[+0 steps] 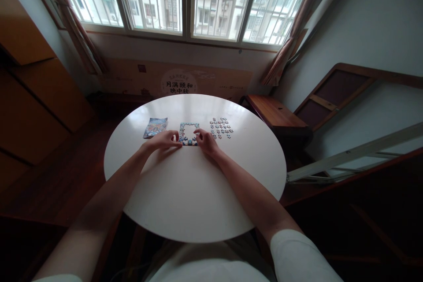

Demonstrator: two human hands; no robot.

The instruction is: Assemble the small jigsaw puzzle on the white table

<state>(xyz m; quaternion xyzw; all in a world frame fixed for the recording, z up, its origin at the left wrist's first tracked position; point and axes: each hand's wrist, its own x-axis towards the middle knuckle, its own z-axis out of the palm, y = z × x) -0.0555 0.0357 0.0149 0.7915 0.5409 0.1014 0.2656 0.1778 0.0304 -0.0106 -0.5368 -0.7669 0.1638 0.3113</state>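
A small jigsaw frame (188, 126), only its border assembled, lies on the round white table (198, 194). My left hand (163, 140) rests at the frame's near left corner, fingers curled and pressing on the bottom edge. My right hand (205, 140) sits at the near right corner, fingers pinched on the border pieces there. Loose puzzle pieces (221, 128) are laid out in rows just right of the frame. A printed picture card (155, 127) lies to the left of the frame.
A dark wooden side table (274, 113) stands off the table's far right edge. A cardboard box with printed characters (178, 81) leans under the window. Wooden cabinets (36, 97) line the left wall. A metal rail (357, 152) slants at the right.
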